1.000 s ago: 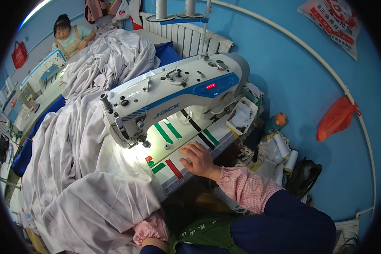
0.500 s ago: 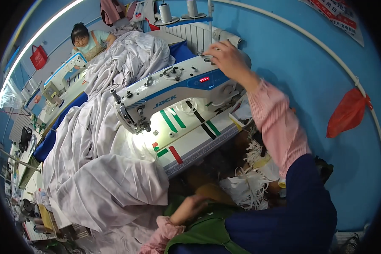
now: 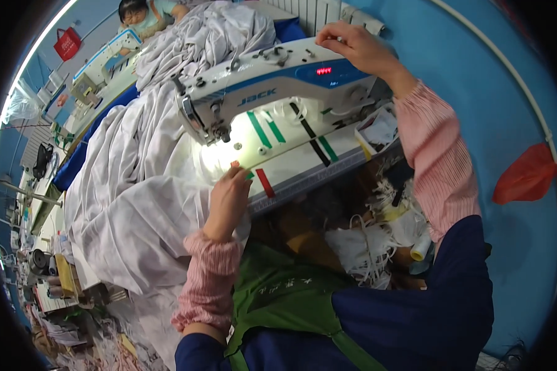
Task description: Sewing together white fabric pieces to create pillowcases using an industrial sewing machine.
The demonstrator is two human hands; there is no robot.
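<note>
A white and blue sewing machine [image 3: 272, 86] stands in front of me, its lamp lighting the bed under the needle. My right hand [image 3: 359, 51] is at the top of the machine's right end, thumb and fingers curled together; anything between them is too small to make out. My left hand [image 3: 229, 196] is at the front of the machine bed [image 3: 291, 170], beside the red and green tape strips. Its fingers are drawn together and what they hold, if anything, is hidden. A large heap of white fabric [image 3: 130, 216] lies left of that hand, running under the needle area.
Another person [image 3: 145, 17] works at a second sewing machine [image 3: 105, 59] at the far left. A small open box [image 3: 377, 131] sits at the bed's right end. White strips [image 3: 362, 247] hang below the table. A blue wall with a red bag [image 3: 525, 175] is at right.
My left hand has risen from my lap to the front of the machine bed. My right hand stays at the machine's top, its fingers more curled. The view has tipped downward.
</note>
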